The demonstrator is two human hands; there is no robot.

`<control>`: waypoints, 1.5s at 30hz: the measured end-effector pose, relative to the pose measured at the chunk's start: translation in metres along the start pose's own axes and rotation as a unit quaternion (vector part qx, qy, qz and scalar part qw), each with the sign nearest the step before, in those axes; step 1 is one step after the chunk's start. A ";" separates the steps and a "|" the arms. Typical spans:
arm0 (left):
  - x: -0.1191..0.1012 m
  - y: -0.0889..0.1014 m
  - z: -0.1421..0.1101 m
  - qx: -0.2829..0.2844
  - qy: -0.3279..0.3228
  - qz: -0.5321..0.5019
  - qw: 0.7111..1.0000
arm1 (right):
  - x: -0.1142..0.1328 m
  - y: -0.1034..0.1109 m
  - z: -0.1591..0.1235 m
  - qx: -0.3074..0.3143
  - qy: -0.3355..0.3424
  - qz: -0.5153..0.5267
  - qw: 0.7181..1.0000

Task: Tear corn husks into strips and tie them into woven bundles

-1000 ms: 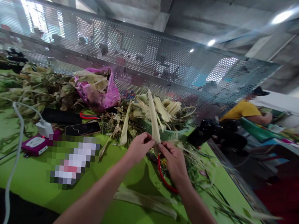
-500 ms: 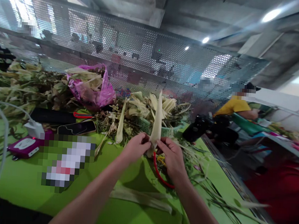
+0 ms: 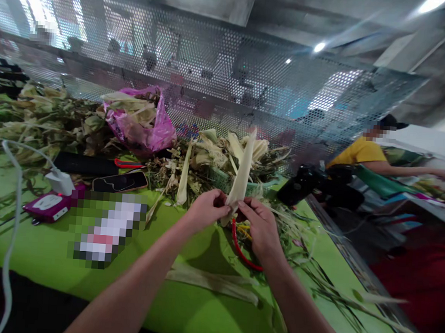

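A long pale corn husk (image 3: 242,175) stands nearly upright between my hands, its pointed tip leaning slightly right. My left hand (image 3: 210,206) pinches its lower end from the left, and my right hand (image 3: 257,221) grips the same end from the right. Below my right hand a red curved handle or ring (image 3: 241,253) shows in part, the rest hidden. Flat husk strips (image 3: 213,284) lie on the green table (image 3: 120,287) between my forearms. Behind the hands a pale green basket (image 3: 223,179) is heaped with dried husks.
A pink plastic bag (image 3: 163,131) of husks stands at back left, beside a heap of dry leaves (image 3: 57,117). Nearer lie a phone (image 3: 120,181), a purple power strip (image 3: 52,207) and a white cable (image 3: 14,222). Perforated panel (image 3: 200,62) behind; a person in yellow (image 3: 360,151) sits right.
The corn husk has tilted a little to the right in my hands, both still on its lower end. The person at the right has stretched an arm out. The view has shifted slightly.
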State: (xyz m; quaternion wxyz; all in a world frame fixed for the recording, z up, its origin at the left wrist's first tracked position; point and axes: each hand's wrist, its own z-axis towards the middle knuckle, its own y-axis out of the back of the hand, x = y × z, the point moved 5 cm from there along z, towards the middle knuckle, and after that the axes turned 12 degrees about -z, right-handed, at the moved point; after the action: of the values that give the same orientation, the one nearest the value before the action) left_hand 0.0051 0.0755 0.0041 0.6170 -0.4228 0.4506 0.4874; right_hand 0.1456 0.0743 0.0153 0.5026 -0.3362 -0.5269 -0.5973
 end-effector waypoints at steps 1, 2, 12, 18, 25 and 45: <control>0.000 0.001 0.001 0.000 -0.004 0.007 1.000 | 0.000 0.000 0.000 -0.002 0.001 -0.005 1.000; 0.001 0.002 0.001 0.000 -0.008 0.016 1.000 | 0.001 -0.001 0.000 -0.003 0.002 -0.012 1.000; 0.002 0.007 0.004 0.033 -0.034 0.051 0.998 | -0.003 -0.001 -0.001 -0.039 0.026 -0.102 0.994; 0.002 0.006 0.004 0.019 -0.060 0.065 0.996 | -0.001 -0.001 -0.002 -0.034 0.027 -0.072 0.996; 0.001 0.004 0.002 0.007 -0.049 0.066 0.997 | 0.004 -0.003 -0.004 -0.024 0.005 -0.050 0.998; -0.013 0.002 -0.004 -0.005 -0.048 0.095 0.994 | 0.010 -0.004 -0.005 -0.010 0.021 -0.069 0.997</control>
State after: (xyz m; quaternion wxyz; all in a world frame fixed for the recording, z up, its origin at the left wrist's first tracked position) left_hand 0.0010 0.0692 0.0159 0.5865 -0.3576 0.4560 0.5658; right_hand 0.1401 0.0670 0.0226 0.4681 -0.2911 -0.5320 -0.6428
